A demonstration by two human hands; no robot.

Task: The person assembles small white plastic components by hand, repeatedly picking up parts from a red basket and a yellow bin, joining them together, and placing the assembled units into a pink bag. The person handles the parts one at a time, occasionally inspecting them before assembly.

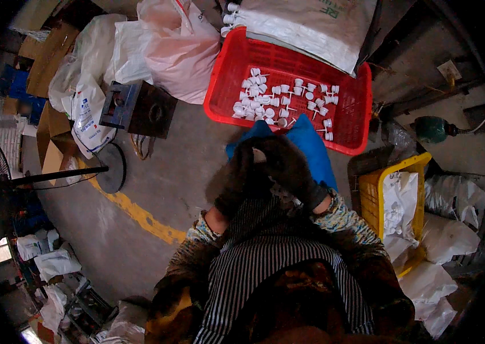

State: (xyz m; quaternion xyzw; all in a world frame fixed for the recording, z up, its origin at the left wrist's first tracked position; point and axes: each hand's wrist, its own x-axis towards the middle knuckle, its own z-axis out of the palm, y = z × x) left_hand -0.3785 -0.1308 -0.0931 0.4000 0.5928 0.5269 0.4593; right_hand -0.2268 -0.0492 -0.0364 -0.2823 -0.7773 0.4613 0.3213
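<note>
My left hand (232, 182) and my right hand (290, 167), both in dark work gloves, meet in front of my lap. Their fingers are closed and pressed together around a small pale piece (259, 155), whose kind I cannot make out. Blue cloth (313, 150) lies just beyond and under the hands. Past it stands a red plastic crate (215, 92) with many small white plastic parts (252, 106) loose on its bottom; some have a thin stem. A striped apron (265, 243) covers my lap.
A filled white sack (317, 28) rests on the crate's far side. To the right is a yellow crate (371, 198) with white bags. At left are a dark metal block (150, 109), a pink bag (176, 54) and a standing fan (110, 167).
</note>
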